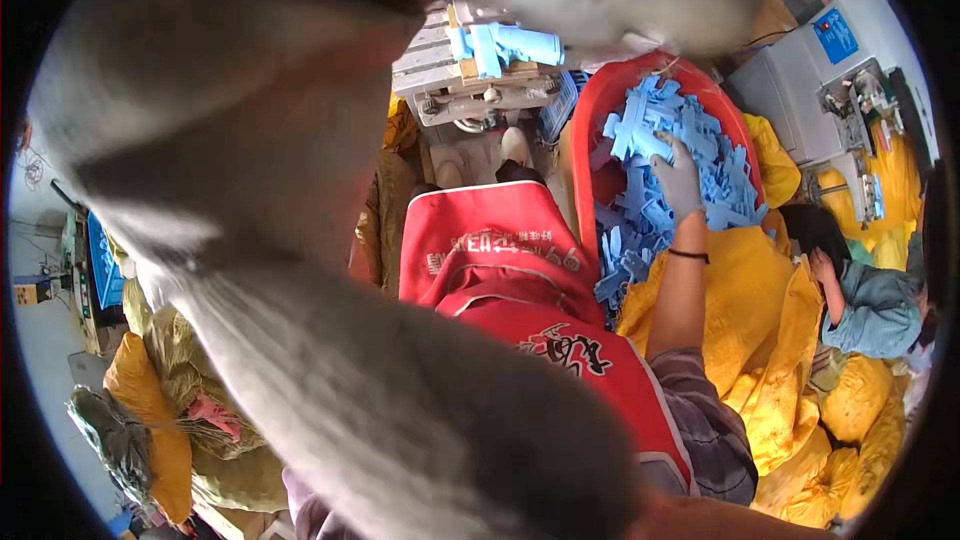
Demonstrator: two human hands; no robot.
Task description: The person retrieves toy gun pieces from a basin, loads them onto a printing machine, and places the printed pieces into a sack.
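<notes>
A large grey-white gloved hand, blurred and very close, covers much of the head view; it seems to be my left hand [250, 140], and its fingers are too smeared to read. My right hand [680, 180], in a thin grey glove with a dark band on the wrist, reaches into a red tub [582, 175]. Its fingers close on a light blue gun-shaped plastic piece [655, 146] on top of the heap. Many similar blue pieces [715, 175] fill the tub. Beyond my red apron [500, 235], another blue gun-shaped piece [525, 44] lies on a metal bench [425, 68].
Yellow sacks [740, 290] drape beside the tub and pile up at the right. Another person [875, 305] in a teal top is at the far right, near a grey machine [780, 90]. More sacks [150, 420] lie at the lower left.
</notes>
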